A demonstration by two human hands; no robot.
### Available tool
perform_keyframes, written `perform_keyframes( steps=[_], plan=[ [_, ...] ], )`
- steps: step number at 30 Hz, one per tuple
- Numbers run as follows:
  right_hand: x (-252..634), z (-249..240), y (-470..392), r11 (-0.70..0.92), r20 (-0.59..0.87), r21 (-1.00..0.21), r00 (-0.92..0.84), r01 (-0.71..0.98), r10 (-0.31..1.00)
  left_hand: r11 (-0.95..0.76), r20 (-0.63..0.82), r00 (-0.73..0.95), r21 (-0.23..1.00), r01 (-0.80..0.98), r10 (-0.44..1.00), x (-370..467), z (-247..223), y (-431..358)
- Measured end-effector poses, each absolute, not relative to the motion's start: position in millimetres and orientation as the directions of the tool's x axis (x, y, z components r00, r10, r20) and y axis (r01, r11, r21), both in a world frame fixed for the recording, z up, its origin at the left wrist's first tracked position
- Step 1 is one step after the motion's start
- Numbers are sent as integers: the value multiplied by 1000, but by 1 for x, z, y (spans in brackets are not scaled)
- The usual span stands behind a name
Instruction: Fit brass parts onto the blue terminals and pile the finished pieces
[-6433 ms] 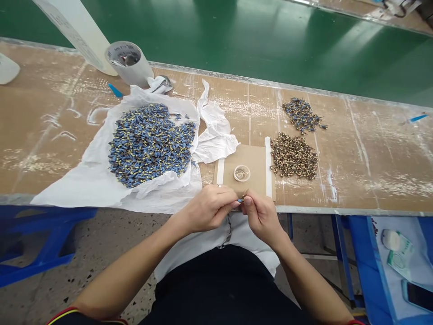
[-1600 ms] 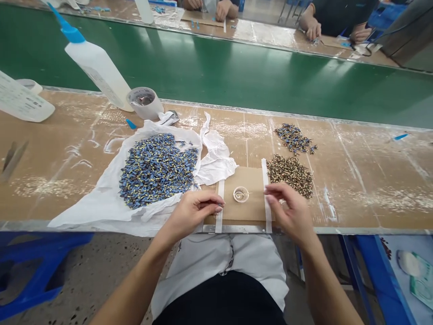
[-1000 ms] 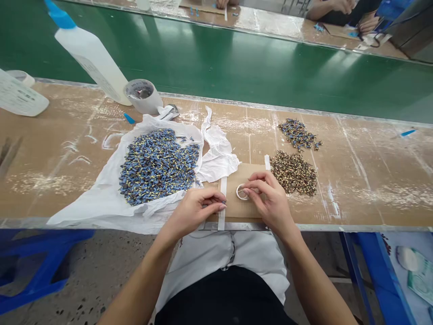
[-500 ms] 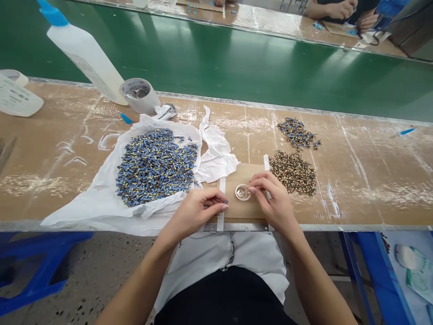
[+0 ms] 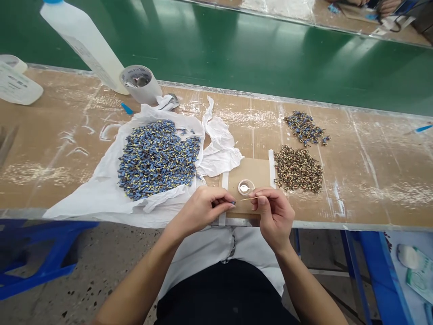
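Your left hand [image 5: 206, 207], low in the centre of the frame, has its fingers pinching a small blue piece [image 5: 233, 203]. Just right of it, your right hand [image 5: 276, 214] pinches a thin stick [image 5: 248, 198] between its fingers, near the round cup [image 5: 239, 186]. A blue-and-yellow pile [image 5: 157, 158] lies left of centre on the tabletop [image 5: 267, 122].

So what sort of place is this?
Likely a small-parts workshop or factory: a big pile of tiny blue pieces lies on white paper on a long worktable, and another person is partly in view across the green surface.
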State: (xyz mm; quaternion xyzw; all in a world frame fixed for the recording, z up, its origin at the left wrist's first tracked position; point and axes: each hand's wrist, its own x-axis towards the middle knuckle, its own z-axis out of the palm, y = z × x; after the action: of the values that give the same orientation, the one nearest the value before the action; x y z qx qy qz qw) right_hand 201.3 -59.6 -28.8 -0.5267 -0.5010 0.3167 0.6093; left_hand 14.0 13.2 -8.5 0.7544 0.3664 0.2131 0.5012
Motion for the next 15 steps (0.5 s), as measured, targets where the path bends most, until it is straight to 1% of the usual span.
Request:
perform_keyframes(
  steps=[5,11,15],
  plan=[
    [201,-33,-61,255,300,-946,241,202,923,-238,-43,642,908,345,765,13,-8,13],
    [201,-33,-61,253,302,-941,221,224,927,-220,-62,645,911,348,762,13,-8,12],
    [201,-32,-60,278,333,-925,204,259,920,-220,-66,646,910,352,761,13,-8,12]
  ],
)
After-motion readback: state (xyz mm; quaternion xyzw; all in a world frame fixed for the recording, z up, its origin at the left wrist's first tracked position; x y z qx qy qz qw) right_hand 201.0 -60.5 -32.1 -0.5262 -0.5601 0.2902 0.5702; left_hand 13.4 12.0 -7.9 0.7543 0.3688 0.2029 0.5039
